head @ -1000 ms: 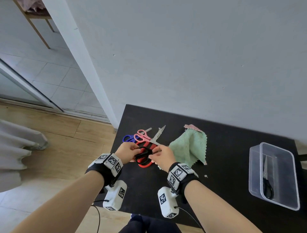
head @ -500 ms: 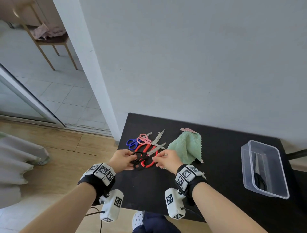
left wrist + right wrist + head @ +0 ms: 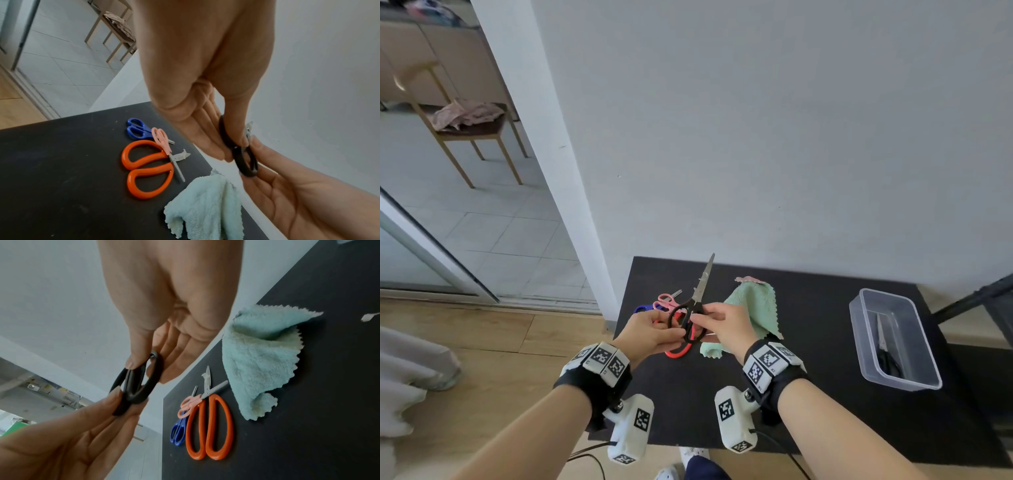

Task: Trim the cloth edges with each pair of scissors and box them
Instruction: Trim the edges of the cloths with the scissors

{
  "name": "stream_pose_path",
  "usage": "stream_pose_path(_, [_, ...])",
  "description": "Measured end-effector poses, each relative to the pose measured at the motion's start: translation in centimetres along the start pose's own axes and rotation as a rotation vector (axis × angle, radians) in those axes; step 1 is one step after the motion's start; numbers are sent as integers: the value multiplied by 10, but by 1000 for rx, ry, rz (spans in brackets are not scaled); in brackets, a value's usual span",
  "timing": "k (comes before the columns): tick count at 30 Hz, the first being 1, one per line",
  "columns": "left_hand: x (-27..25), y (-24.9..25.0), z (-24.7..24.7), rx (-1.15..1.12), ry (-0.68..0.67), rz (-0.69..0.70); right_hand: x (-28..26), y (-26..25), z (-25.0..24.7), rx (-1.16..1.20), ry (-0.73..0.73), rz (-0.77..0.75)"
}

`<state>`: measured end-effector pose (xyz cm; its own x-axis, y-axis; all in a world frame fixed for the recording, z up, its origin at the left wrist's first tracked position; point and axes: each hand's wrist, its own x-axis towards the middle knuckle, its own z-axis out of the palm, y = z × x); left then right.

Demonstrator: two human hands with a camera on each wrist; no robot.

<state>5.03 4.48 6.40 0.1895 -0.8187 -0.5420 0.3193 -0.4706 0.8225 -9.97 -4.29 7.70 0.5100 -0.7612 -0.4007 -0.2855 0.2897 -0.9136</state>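
Black-handled scissors (image 3: 690,317) hang above the desk (image 3: 808,359) in the head view, blade up, left hand (image 3: 650,334) and right hand (image 3: 722,323) both pinching the loops; another pair lies in the clear box (image 3: 893,339). Left wrist view: orange scissors (image 3: 148,167), pink scissors (image 3: 164,146), blue scissors (image 3: 136,129), green cloth (image 3: 207,206) on the desk. Right wrist view: fingers (image 3: 133,360) clamp the loop.
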Motion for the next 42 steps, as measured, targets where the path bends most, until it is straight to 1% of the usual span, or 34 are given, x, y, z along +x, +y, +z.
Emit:
stream_pose_path(5, [-2,11,14,12,-40,13,-8,-8,-19,36,-52,4])
stream_pose_path(10, [-2,24,19,52,-92,1,-7,-13,-36,-19,-76,2])
stream_pose_path(19, [12,43,24,144,-75,-5,3,-21,-77,-138,-155,44])
stream_pose_path(26, [24,62,30,132,-4,61,6,-28,-100,-137,-157,37])
stream_pose_path(30, [29,72,34,71,45,103,9,-30,-109,-161,-168,27])
stream_pose_path(35, [35,78,40,54,79,107,14,-31,-115,-172,-165,28])
stream_pose_path(39, [40,77,50,-95,145,125,17,-33,-114,-132,-130,1])
stream_pose_path(42, [41,75,63,-227,132,110,19,-36,-111,-109,-131,-13])
